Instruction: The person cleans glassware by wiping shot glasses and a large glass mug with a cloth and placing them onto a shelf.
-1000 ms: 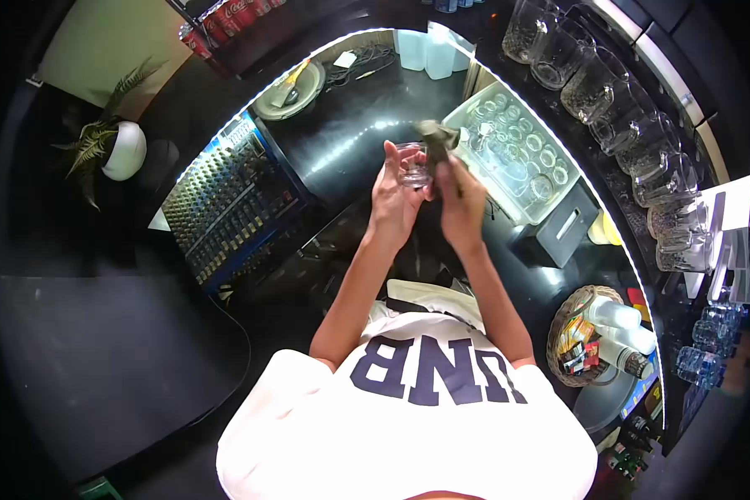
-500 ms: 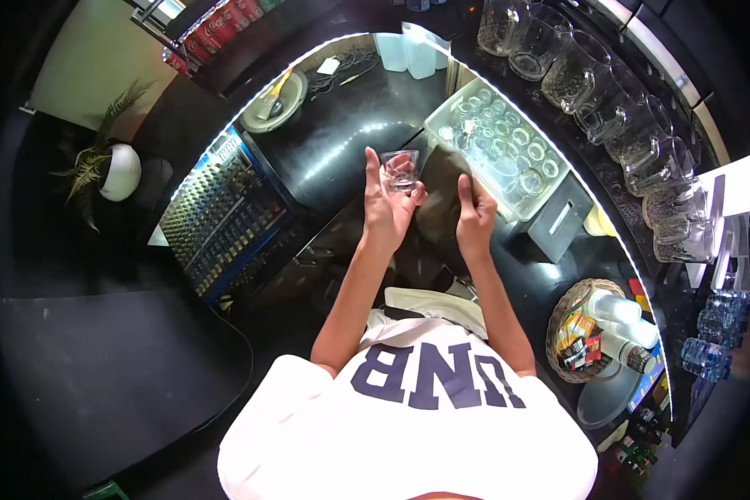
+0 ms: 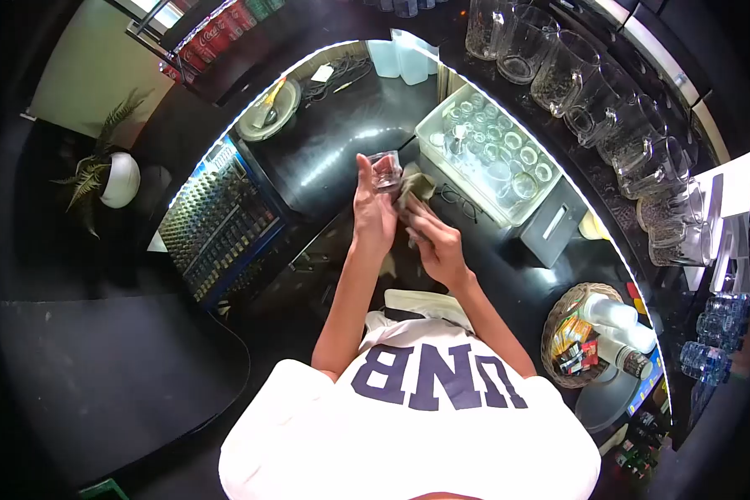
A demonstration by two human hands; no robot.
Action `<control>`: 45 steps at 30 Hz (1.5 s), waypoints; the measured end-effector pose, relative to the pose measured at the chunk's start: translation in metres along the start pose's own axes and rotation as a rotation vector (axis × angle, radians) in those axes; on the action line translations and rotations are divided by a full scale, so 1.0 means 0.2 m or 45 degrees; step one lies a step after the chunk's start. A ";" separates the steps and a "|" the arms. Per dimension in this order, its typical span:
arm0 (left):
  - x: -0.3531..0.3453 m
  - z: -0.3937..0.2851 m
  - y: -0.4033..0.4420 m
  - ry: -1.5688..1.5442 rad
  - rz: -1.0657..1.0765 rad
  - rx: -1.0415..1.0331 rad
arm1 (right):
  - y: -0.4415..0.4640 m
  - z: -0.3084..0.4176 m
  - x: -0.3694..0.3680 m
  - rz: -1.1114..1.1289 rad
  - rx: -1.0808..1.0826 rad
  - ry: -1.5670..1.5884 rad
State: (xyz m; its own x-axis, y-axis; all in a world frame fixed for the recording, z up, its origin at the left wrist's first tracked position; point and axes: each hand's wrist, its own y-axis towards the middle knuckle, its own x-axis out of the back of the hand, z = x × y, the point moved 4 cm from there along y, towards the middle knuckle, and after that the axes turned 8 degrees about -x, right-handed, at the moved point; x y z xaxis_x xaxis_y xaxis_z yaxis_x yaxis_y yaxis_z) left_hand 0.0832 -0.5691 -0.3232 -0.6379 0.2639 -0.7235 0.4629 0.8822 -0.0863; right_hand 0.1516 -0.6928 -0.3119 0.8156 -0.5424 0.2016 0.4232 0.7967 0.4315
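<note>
The left hand (image 3: pixel 375 212) is closed around a small glass (image 3: pixel 386 172); the right hand (image 3: pixel 435 242) grips a cloth (image 3: pixel 414 189) just beside it, above the worktop's near edge.

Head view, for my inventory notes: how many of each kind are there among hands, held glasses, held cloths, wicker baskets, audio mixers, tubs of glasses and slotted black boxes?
Hands (left, right): 2
Held glass: 1
Held cloth: 1
Basket: 1
Mixer: 1
Tub: 1
Slotted box: 1
Total: 8
</note>
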 end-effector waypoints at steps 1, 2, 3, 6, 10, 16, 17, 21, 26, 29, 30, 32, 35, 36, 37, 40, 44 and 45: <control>0.00 0.00 0.01 -0.022 0.052 0.036 | -0.02 -0.05 0.01 -0.013 -0.058 0.110; 0.00 0.00 0.01 -0.043 0.101 0.070 | -0.06 -0.16 0.02 -0.092 -0.468 0.196; -0.02 -0.02 0.00 -0.064 0.146 0.105 | -0.03 -0.13 0.07 -0.211 -0.713 0.122; -0.13 0.00 -0.05 0.089 0.176 0.072 | 0.07 -0.24 0.17 -0.476 -0.554 0.293; -0.25 0.05 -0.10 0.303 0.328 0.086 | 0.22 -0.07 0.28 -0.317 -0.434 0.296; -0.27 0.13 -0.09 0.429 0.534 0.079 | 0.25 0.08 0.37 -0.110 -0.002 -0.030; -0.27 0.14 -0.10 0.390 0.491 0.094 | 0.23 0.06 0.38 -0.132 0.033 -0.067; -0.32 0.20 -0.11 0.208 0.379 0.158 | 0.10 -0.03 0.39 -0.252 -0.131 -0.105; -0.33 0.23 -0.07 0.162 0.268 0.082 | 0.02 -0.24 0.37 -0.269 -0.329 0.095; -0.34 0.22 -0.07 0.173 0.311 0.122 | 0.09 -0.18 0.44 -0.495 -0.469 0.234; -0.35 0.22 -0.08 0.188 0.281 0.127 | 0.11 -0.19 0.45 -0.515 -0.517 0.214; -0.36 0.22 -0.10 0.216 0.221 0.139 | 0.15 -0.17 0.43 -0.440 -0.457 0.075; -0.35 0.24 -0.09 0.175 0.204 0.089 | 0.19 -0.09 0.31 -0.379 -0.301 0.027; -0.36 0.23 -0.08 0.171 0.187 0.063 | 0.19 -0.07 0.28 -0.340 -0.224 -0.064; -0.35 0.21 -0.06 0.235 0.229 -0.006 | 0.20 -0.02 0.27 -0.325 -0.136 -0.126; -0.29 0.13 0.00 0.410 0.335 -0.137 | 0.22 0.02 0.21 -0.227 0.008 -0.189; -0.16 0.08 0.12 0.767 0.519 -0.517 | 0.31 0.07 0.11 -0.141 0.102 -0.326; -0.13 0.05 0.13 0.845 0.531 -0.560 | 0.34 0.08 0.08 -0.094 0.129 -0.355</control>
State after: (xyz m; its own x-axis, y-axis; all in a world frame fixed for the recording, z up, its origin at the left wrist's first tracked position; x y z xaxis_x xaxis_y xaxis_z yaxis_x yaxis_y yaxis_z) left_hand 0.1178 -0.5570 -0.3139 -0.7584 0.6468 -0.0809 0.5457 0.6979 0.4639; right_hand 0.1871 -0.6515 -0.2647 0.6384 -0.6614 0.3937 0.4247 0.7293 0.5365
